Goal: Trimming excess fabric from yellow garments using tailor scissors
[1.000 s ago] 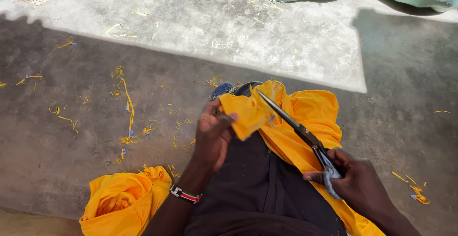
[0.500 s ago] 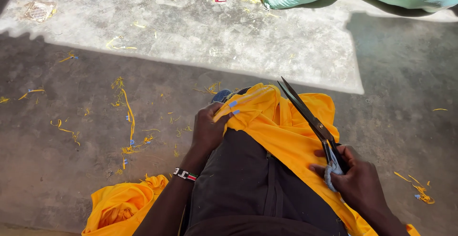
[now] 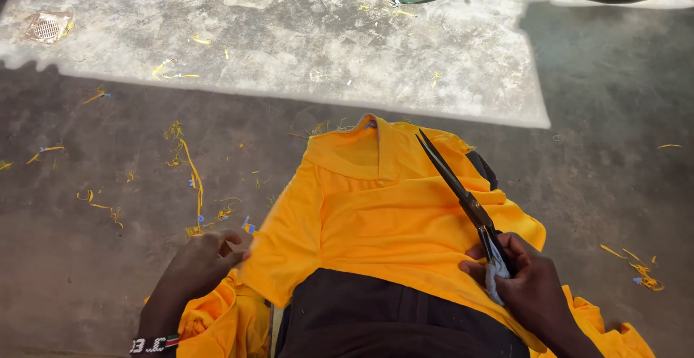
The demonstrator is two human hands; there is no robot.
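Scissors (image 3: 463,195) are lying shut across the yellow shirt (image 3: 376,213) on the lap, clasped in the right hand (image 3: 531,289); the left hand (image 3: 199,271) is pinching its sleeve edge.

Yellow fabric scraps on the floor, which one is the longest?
The long thin yellow strip left of the yellow shirt, running down the shaded concrete floor toward the left hand; the others are short bits.

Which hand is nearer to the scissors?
Right. The right hand grips the scissors by their handles; the left hand holds the yellow garment's edge, apart from them.
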